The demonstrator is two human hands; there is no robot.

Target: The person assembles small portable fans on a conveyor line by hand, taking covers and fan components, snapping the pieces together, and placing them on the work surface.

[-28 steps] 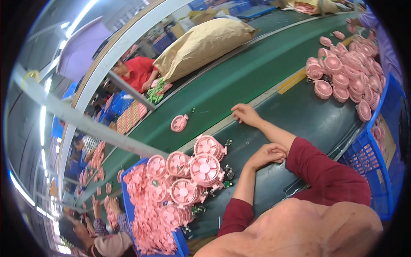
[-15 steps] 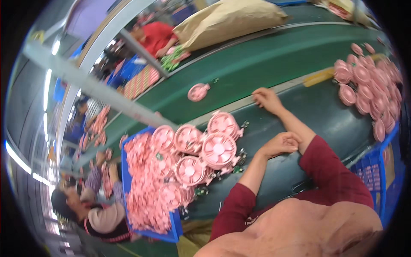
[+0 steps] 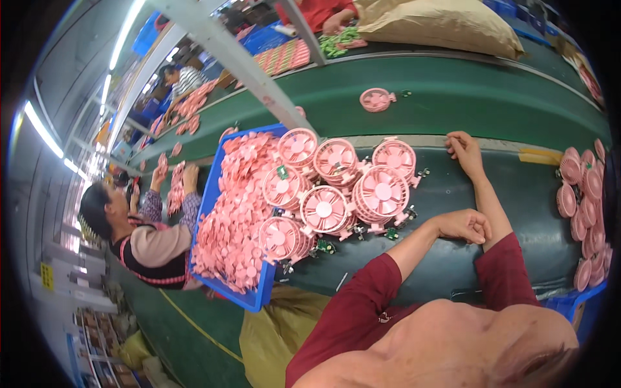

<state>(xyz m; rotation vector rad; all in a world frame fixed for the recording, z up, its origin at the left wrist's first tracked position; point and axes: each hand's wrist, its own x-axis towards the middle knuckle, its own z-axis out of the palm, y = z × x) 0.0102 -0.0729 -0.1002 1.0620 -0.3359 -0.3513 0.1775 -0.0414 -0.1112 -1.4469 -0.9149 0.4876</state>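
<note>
My left hand [image 3: 463, 226] lies across the dark work surface with its fingers loosely curled, beside my right forearm, with nothing visible in it. Farther off, my right hand [image 3: 465, 152] rests near the metal edge strip, fingers loosely bent and a little apart, holding nothing. To the left of both hands stand several stacks of round pink fan housings [image 3: 381, 191] with fan blades inside and small green circuit boards [image 3: 391, 233] hanging on wires. Neither hand touches them. Behind the stacks, a blue bin [image 3: 260, 299] holds a heap of loose pink fan blades [image 3: 239, 213].
A green conveyor belt [image 3: 446, 103] runs beyond the edge strip, carrying one pink fan housing [image 3: 376, 99]. More pink round parts [image 3: 585, 213] are piled at the right. A co-worker [image 3: 149, 239] sits at the left. A slanted metal post [image 3: 249, 71] rises behind the bin.
My view has swung to the left, so the bin, stacks and belt appear farther right and the co-worker shows more fully. Both hands remain in nearly the same resting pose.
</note>
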